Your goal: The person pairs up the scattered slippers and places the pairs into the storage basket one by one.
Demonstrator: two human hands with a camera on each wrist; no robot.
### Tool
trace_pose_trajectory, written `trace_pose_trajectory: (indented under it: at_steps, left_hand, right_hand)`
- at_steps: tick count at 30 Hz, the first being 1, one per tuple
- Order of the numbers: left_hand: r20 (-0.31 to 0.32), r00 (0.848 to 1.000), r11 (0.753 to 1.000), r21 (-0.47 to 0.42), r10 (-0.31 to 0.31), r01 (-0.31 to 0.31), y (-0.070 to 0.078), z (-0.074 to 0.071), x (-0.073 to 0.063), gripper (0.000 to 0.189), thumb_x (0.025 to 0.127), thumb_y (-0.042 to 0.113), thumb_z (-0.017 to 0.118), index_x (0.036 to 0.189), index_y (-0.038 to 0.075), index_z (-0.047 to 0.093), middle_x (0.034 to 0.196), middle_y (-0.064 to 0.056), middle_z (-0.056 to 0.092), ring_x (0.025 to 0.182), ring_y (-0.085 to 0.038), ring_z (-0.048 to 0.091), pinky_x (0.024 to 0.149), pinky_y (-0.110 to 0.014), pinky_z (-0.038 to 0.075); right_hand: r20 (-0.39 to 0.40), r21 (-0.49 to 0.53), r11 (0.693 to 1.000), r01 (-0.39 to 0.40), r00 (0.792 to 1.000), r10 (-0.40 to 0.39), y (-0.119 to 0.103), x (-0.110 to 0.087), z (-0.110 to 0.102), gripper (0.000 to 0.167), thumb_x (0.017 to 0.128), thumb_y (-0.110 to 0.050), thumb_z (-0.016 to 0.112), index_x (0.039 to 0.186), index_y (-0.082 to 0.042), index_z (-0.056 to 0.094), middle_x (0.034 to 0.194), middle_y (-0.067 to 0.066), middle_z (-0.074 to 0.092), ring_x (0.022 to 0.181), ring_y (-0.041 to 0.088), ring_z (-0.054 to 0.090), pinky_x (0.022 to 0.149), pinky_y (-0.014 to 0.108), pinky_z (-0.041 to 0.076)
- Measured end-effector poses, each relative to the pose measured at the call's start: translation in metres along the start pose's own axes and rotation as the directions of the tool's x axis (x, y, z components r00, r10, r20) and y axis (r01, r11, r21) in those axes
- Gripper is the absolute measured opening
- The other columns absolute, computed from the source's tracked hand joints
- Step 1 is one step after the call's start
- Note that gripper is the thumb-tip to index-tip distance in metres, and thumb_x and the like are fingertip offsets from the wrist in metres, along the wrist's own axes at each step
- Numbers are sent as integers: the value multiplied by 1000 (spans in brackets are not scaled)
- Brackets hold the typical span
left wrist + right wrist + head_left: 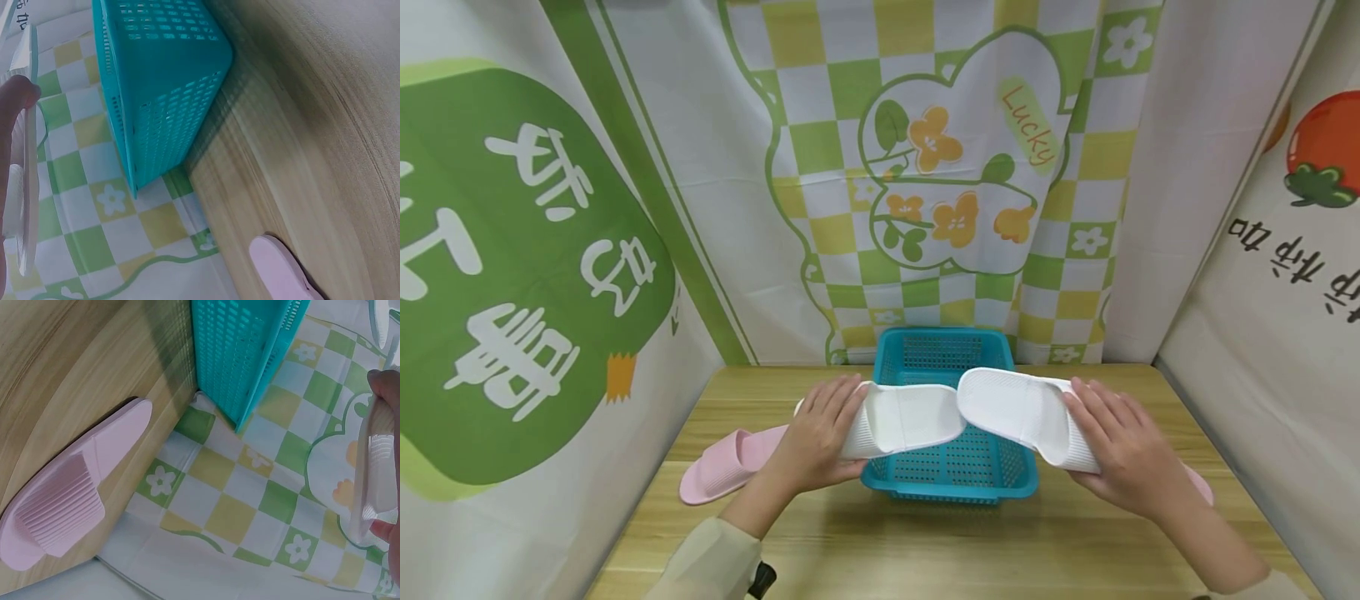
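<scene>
My left hand grips a white slide slipper across its strap, with the heel end pointing right. A second white slipper is held by my right hand, its heel end pointing left. Both slippers are up over the teal basket, and their heel ends meet or overlap in the head view. In the left wrist view the thumb presses on the slipper's sole edge. The right wrist view has the other white slipper at its right edge, between thumb and fingers.
A pink slipper lies on the wooden table left of the basket. Another pink slipper lies to the right, mostly hidden behind my right hand in the head view. A checked cloth hangs behind the table.
</scene>
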State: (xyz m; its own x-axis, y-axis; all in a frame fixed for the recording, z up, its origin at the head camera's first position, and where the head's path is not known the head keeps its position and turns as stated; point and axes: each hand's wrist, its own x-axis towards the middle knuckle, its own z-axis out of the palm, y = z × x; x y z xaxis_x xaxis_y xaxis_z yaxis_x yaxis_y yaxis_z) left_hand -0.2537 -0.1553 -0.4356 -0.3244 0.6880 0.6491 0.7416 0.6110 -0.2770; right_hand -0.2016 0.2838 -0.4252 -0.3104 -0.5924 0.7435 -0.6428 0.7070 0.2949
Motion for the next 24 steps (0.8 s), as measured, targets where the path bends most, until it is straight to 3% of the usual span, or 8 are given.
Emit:
trace_pose_trajectory:
  at_steps: [8, 24]
  left_hand:
    - [4, 1000, 1000, -16, 25, -25, 1, 1, 3, 97, 63, 49, 74, 137, -7, 43, 137, -26, 48, 124, -40, 46, 100, -55, 39]
    - [30, 998, 998, -6, 58, -58, 5, 7, 9, 104, 59, 49, 78, 139, -6, 41, 139, -25, 47, 124, -41, 47, 100, -57, 39]
  right_hand:
    - [7, 32, 999, 19, 1000, -19, -3, 4, 2, 75, 95, -55, 39, 132, 8, 52, 134, 26, 53, 114, 47, 53, 89, 57, 40]
    - [43, 45, 998, 34, 998, -36, -9, 10, 4, 76, 96, -57, 35, 133, 7, 51, 137, 24, 51, 116, 45, 52, 84, 62, 43]
